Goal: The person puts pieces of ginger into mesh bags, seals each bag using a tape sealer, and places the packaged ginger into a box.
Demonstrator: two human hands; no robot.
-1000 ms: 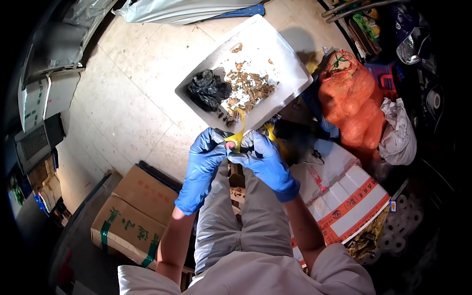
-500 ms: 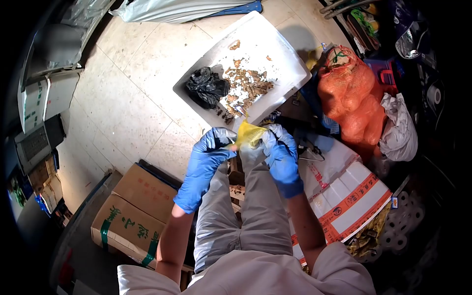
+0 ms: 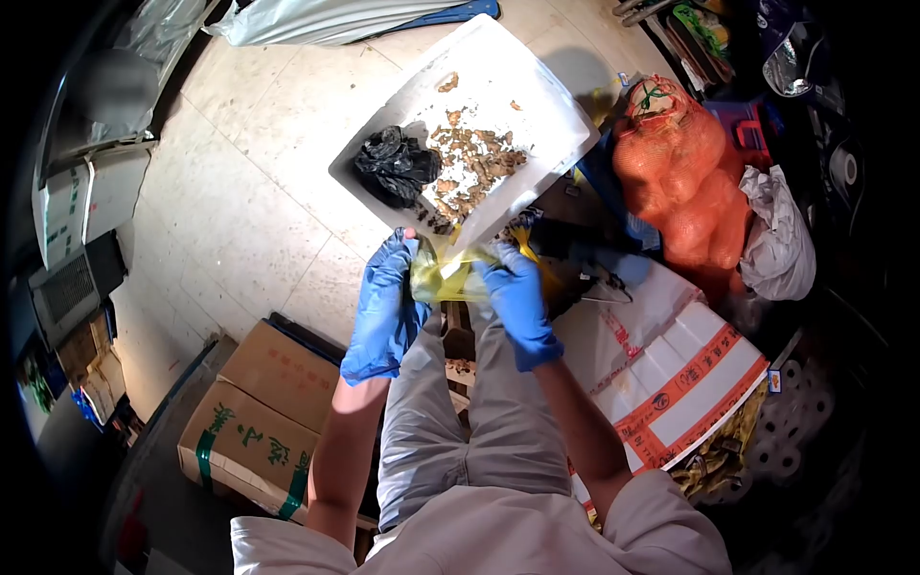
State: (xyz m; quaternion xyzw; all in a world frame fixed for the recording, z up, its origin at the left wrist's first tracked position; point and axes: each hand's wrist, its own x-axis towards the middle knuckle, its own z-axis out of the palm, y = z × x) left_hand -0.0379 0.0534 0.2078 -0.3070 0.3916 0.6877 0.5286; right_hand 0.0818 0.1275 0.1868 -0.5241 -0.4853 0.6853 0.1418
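A sheer yellow net or bag (image 3: 446,278) is stretched between my two blue-gloved hands, just below the near corner of a white foam box (image 3: 537,86). My left hand (image 3: 385,302) grips its left end, with a bare fingertip showing through the glove. On the other side my right hand (image 3: 516,299) has its fingers closed on the right end. Inside the box lie many small brown pieces (image 3: 470,158) and a crumpled black plastic bag (image 3: 395,165). A small pale tag seems to hang at the yellow material's upper edge.
A taped cardboard box (image 3: 259,412) stands at the lower left. To the right are an orange mesh sack (image 3: 676,182), a white plastic bag (image 3: 778,235) and a white carton with red-orange tape (image 3: 671,383). Yellow wrapped pieces (image 3: 719,460) lie beside the carton.
The yellow material has been spread wider between my hands. My left hand has turned upright and risen slightly. The view has shifted a little, moving the foam box up and left.
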